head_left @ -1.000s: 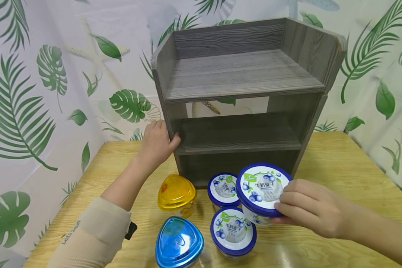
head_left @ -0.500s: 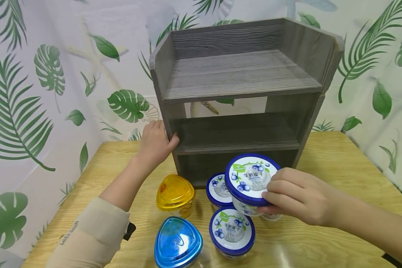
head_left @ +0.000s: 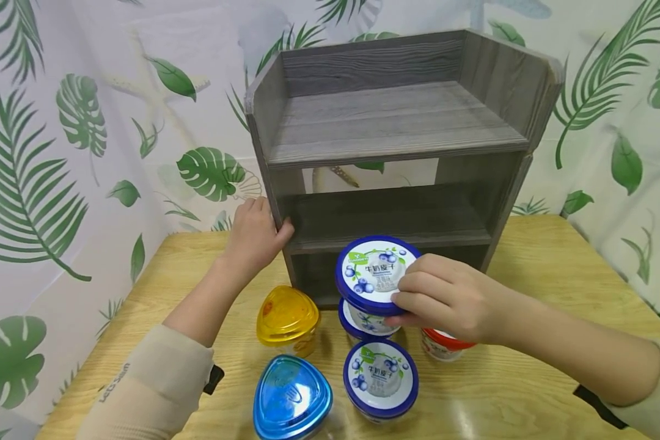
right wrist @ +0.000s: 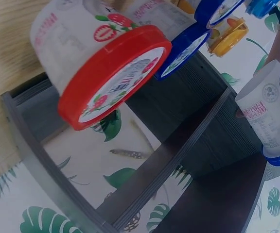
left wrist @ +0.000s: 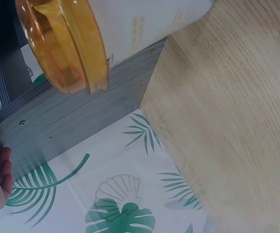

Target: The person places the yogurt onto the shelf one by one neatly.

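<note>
My right hand (head_left: 450,296) grips a white tub (head_left: 375,272) with a blue-rimmed, blueberry-printed lid by its right side, thumb low and fingers over the lid's edge. The right wrist view shows this tub (right wrist: 264,114) raised in front of the shelf. In the head view it overlaps a second blue-lidded tub (head_left: 363,324) on the table; a third blue-lidded tub (head_left: 381,376) stands nearer. Further left, my left hand (head_left: 260,232) holds the side panel of the grey wooden shelf (head_left: 396,122), thumb inside its front edge. Fingers (left wrist: 4,170) lie along the panel's outside in the left wrist view.
A yellow-lidded jar (head_left: 288,318) and a blue-lidded triangular jar (head_left: 293,394) stand at the left on the wooden table (head_left: 528,379). A red-lidded tub (head_left: 445,343) is partly hidden under my right forearm. A leaf-printed backdrop (head_left: 115,122) surrounds the table.
My right hand has carried the blue-lidded tub left and slightly up, toward the shelf's middle. The red-lidded tub has come into view behind it. My left hand stays on the side panel.
</note>
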The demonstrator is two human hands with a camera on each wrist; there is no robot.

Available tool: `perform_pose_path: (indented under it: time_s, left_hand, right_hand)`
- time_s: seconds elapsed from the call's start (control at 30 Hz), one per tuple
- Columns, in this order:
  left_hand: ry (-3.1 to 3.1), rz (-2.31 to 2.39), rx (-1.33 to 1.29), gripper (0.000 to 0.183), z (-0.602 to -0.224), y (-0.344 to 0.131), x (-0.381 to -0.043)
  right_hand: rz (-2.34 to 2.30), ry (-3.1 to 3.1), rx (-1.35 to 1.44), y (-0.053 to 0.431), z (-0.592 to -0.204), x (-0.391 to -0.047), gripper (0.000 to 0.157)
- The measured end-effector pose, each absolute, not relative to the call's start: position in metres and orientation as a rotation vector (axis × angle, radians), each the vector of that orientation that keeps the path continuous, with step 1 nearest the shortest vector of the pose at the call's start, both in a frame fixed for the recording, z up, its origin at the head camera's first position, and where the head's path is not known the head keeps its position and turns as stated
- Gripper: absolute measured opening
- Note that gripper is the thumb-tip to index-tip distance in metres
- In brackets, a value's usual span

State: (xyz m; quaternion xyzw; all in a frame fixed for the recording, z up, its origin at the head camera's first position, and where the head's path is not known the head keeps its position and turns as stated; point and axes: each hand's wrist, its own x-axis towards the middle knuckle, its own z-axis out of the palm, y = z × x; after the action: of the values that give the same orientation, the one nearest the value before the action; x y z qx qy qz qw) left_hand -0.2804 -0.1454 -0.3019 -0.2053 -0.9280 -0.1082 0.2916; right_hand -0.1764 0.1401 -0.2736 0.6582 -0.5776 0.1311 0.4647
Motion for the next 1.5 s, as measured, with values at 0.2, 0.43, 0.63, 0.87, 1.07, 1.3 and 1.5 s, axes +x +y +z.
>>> perform_pose_path:
  time_s: [0.2,0.43,0.63,0.87,1.07,1.3,1.5]
  left_hand:
    - [-2.457,-0.292,-0.559,0.029,-0.303,-0.145,-0.282]
    - [-2.45,-0.289,-0.551,0.03,-0.303,-0.146,-0.281]
    - [-2.473,-0.283,-0.551,0.03,-0.303,-0.144,-0.28]
    - [-2.491,-0.282,-0.539,0.029,-0.302,-0.141,-0.28]
    - [-2.467,-0.278,-0.547,0.03,-0.303,-0.141,-0.281]
    - [-2.446,-0.287,-0.565,0.029,-0.304,-0.142,-0.282]
    - [-2.475,-0.311,-0.527,0.029,-0.304,-0.144,-0.281]
  right_hand:
    - [0.312,-1.465,1.62,0.137,-0.273,-0.18,0.027]
    - [0.286,-1.505,1.613,0.134,-0.27,-0.182,0.026]
    - [0.227,-1.567,1.609,0.136,-0.267,-0.182,0.026]
    - [0.201,-1.633,1.591,0.135,-0.259,-0.181,0.025]
    - [0.187,-1.672,1.554,0.131,-0.248,-0.182,0.026]
    - [0.209,-1.625,1.495,0.126,-0.227,-0.181,0.029]
    - [0.198,-1.595,1.487,0.123,-0.213,-0.18,0.029]
